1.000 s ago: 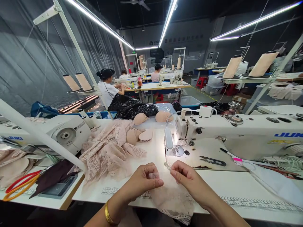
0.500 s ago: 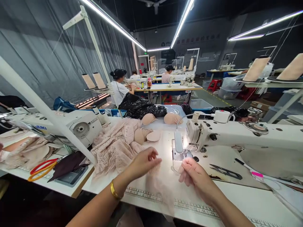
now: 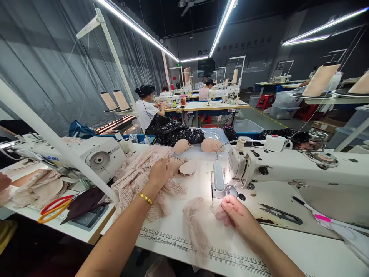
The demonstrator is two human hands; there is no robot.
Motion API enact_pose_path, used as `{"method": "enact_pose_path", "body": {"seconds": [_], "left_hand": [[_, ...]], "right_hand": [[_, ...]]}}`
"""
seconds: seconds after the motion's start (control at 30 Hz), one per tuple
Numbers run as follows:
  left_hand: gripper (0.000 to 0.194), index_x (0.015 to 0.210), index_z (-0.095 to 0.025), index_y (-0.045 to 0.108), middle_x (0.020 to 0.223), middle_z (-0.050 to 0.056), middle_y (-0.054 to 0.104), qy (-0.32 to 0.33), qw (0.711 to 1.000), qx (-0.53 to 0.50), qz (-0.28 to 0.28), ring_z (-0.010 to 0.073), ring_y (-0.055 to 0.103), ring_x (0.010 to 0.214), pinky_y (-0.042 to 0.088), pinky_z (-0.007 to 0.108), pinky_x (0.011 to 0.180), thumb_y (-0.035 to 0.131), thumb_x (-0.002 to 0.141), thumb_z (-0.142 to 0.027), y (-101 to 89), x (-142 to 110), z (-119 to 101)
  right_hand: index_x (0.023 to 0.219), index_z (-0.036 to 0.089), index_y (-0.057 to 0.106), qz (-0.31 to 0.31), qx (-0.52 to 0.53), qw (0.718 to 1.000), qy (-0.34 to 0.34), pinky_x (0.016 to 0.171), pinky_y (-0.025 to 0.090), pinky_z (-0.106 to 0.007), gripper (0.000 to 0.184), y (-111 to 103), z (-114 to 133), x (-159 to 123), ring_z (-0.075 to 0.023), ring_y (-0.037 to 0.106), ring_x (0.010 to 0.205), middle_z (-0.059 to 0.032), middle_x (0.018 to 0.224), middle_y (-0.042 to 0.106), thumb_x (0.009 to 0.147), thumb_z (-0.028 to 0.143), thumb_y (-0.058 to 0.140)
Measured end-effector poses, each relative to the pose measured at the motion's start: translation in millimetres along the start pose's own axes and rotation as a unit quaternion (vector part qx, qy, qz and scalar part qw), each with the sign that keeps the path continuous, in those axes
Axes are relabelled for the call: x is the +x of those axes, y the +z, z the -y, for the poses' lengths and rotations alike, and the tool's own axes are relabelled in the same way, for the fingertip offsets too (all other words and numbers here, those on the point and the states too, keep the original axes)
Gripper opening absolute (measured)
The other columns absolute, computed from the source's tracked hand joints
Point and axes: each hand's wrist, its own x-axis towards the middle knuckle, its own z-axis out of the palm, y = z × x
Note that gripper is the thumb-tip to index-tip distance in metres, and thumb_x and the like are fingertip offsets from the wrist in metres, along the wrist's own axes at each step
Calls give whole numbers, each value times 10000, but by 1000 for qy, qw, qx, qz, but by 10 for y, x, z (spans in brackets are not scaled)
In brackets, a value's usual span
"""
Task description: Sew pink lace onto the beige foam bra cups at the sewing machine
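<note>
left hand (image 3: 159, 172): my fingers were at the fanned foam cups (image 3: 176, 164), beside the lace heap (image 3: 129, 175); couldn't tell if they had pinched one or only touched
right hand (image 3: 235, 211): near the needle end of the sewing machine (image 3: 288, 165), fingers curled in, thumb against them; blurred, couldn't tell if anything was in the grip
sheer piece (image 3: 196, 225): on the table (image 3: 171, 219) between my forearms, partly over the ruler strip (image 3: 164, 237), left hand off it
flat cups (image 3: 188, 168): short stack just right of the fan
lamp (image 3: 218, 177): shone by the needle end; snips (image 3: 281, 213) lay on the machine bed
cup step: looked like picking from the fan, no cup visibly lifted
next cup move: called, I judged, for separating one cup cleanly, without dragging its neighbours or the lace
</note>
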Motion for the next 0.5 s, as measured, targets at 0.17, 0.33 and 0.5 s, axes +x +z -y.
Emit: {"method": "enact_pose_path", "body": {"seconds": [0.17,0.33,0.5], "left_hand": [[334,1156,-168,655,1155,141,758,-45,986,-157,-27,282,734,1021,600,379,872,482,913,-317,-273,-67,-192],[307,988,-181,727,861,56,764,33,900,-326,287,224,714,734,548,295,638,650,871,-454,-456,-395,-651],[216,1000,-200,798,998,52,814,146,846,-266,439,242,738,922,522,285,748,666,860,-297,-349,-533,-1025]], "right_hand": [[890,240,637,12,48,999,3,765,444,-359,555,-25,24,11,-202,609,751,-17,841,750,912,791,690],[999,232,680,22,74,997,-12,763,496,-353,621,-22,75,2,-243,676,905,-46,947,726,900,845,665],[1082,216,680,22,44,998,-35,808,514,-384,718,-4,83,-48,-235,685,843,-75,932,760,936,903,531]]}}
